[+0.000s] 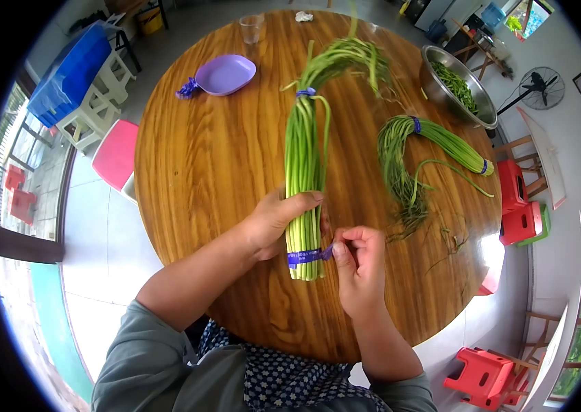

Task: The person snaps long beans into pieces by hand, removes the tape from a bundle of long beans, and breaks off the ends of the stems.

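Note:
A long bundle of garlic scapes stands out over the table in front of me, its darker tops bent to the right at the far end. My left hand is closed round its lower part, thumb across the stalks. Purple tape wraps the pale cut end, and another purple band circles the bundle higher up. My right hand pinches the loose end of the lower tape between thumb and fingers, just right of the stalks. A second bundle of garlic scapes, also taped, lies curled to the right.
On the round wooden table are a purple plate with crumpled purple tape beside it, a clear cup and white crumpled tissue. A steel bowl of cut green pieces sits at the right edge. Loose stalk scraps lie nearby.

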Available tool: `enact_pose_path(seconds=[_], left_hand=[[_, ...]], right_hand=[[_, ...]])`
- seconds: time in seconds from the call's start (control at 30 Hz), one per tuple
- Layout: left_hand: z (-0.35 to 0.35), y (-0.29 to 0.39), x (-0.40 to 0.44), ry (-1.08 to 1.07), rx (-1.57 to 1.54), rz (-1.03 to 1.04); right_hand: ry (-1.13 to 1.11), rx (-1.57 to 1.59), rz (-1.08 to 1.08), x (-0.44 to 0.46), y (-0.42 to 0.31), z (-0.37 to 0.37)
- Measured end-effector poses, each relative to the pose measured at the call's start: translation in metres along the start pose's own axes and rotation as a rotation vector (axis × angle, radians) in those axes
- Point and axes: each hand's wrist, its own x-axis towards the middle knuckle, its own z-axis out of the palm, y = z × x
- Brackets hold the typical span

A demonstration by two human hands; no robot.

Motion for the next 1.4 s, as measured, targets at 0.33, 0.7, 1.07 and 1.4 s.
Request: enact_pose_path(seconds=[0.33,0.7,1.07,1.4], left_hand=[[-0.003,0.021,-0.011,-0.079,-0.351,0.136],[-0.006,0.012,-0.004,0.030,-0.197,0.088],[-0.006,0.002,-0.004,0.010,-0.190,0.014],[-0.011,0.007,-0.002,-0.261,-0.450,0.195]], right_hand=[[0.229,-0.063,0.067,0.024,0.022,-0.038],[-0.133,0.216,-0.059,0.006,-0.003,-0.006],[-0.016,0.269,0.123,0.008,-0.004,-0.009],[0.114,0.340,0.265,0.016,0.025,-0.008]])
